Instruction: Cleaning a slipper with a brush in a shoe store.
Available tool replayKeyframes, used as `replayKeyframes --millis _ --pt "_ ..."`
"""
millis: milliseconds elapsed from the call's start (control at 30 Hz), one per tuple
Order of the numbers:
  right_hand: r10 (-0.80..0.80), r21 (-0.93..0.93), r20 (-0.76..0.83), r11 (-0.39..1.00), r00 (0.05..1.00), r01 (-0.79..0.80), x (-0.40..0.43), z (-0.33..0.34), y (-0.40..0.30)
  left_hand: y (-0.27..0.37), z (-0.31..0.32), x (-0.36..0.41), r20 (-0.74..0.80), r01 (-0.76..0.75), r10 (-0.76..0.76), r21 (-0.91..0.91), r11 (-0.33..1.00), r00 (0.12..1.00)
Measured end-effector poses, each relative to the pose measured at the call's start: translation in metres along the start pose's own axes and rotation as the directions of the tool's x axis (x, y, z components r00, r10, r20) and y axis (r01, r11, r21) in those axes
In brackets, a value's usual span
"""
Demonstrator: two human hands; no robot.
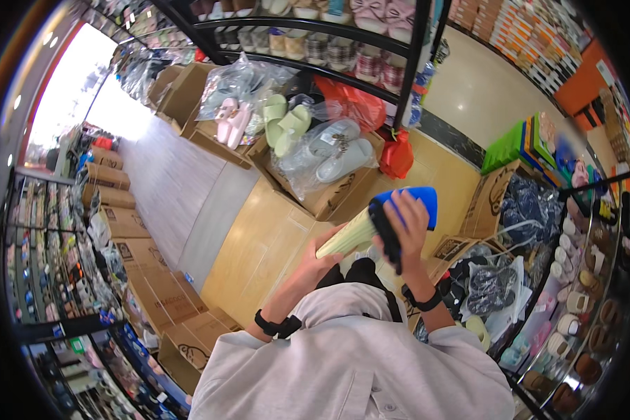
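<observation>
My left hand grips the lower end of a pale yellow slipper with a ridged side, held tilted in front of my body. At its upper end my right hand is closed around a blue-and-black item, its fingers spread over the top. This item lies against the slipper; whether it is a brush or more footwear I cannot tell. Just beyond my hands, an open cardboard box bears grey slippers in clear plastic. Green slippers and pink slippers lie further left.
A black metal rack of shoes stands ahead. Cardboard boxes line the left side beside shelves of footwear. At right are a box of bagged slippers, a curved shoe shelf and green boxes. A red plastic bag hangs near the rack.
</observation>
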State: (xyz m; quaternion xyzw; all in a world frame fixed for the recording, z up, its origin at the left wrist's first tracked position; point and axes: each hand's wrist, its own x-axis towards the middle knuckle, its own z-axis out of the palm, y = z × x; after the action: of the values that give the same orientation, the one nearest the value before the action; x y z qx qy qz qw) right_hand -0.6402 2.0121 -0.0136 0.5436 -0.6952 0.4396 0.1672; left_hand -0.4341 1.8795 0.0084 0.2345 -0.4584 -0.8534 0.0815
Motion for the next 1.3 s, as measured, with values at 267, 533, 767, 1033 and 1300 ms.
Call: replayKeyframes --millis 267,533,767,1033,1300 --pt "-0.128 0.254 -0.006 0.959 0.992 0.125 0.004 0.025 -0.067 -0.027 -0.041 -0.114 -0.115 -0.141 0.139 -0.01 0.99 0.984" --pt "0.238 0.597 0.346 0.691 0.908 -0.409 -0.035 0.081 -0.186 -0.074 -0.096 -0.27 -0.28 -0.303 0.283 -0.033 0.952 0.917" --pt "0.172 0.602 0.381 0.7 0.908 -0.385 -0.082 0.128 -0.33 -0.119 -0.132 -0.394 -0.429 -0.415 0.364 -0.028 0.909 0.827" --pt "-0.181 0.616 0.394 0.779 0.901 -0.113 -0.095 0.142 -0.446 -0.159 -0.133 -0.481 -0.601 -0.511 0.432 0.045 0.858 0.673" --pt "-0.525 0.749 0.335 0.652 0.782 0.118 -0.105 0.168 -0.502 -0.174 -0.142 -0.535 -0.746 -0.593 0.459 0.107 0.798 0.482"
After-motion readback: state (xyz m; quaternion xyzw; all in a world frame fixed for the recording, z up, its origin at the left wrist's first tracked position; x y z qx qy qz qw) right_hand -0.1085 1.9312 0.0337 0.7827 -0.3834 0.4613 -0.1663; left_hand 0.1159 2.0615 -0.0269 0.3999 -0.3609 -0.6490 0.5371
